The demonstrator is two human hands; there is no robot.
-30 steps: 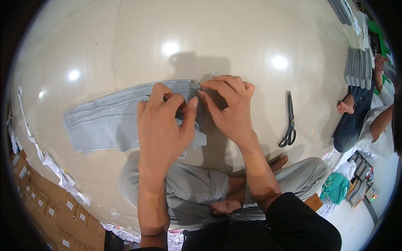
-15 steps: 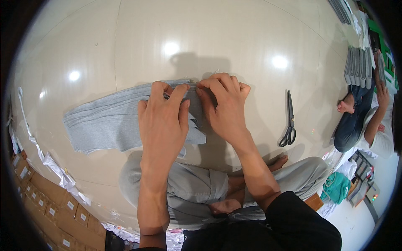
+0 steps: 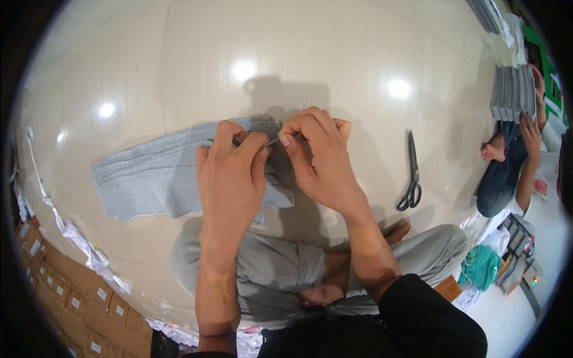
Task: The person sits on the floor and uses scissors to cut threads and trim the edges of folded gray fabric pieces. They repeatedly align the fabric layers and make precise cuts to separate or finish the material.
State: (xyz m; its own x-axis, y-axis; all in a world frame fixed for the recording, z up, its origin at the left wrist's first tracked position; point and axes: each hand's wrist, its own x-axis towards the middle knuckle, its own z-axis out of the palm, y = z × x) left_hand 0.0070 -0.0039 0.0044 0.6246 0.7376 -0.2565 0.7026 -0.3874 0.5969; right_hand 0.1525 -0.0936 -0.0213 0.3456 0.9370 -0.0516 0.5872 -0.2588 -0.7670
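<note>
Grey fabric [image 3: 149, 185] is lying layered on the floor [image 3: 358, 48], its right end sitting by the left hand [image 3: 231, 170] and right hand [image 3: 322, 158]. Each grip is pinching a thin grey strip [image 3: 272, 142] running between them. Black scissors [image 3: 413, 171] are resting farther right.

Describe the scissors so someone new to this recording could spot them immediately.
Start from the wide, shiny beige floor. Right of the person's right hand, the scissors lie on it, tips pointing away from the person. Narrow, dark and loop-handled, they stand apart from the broad grey cloth farther left.
</note>
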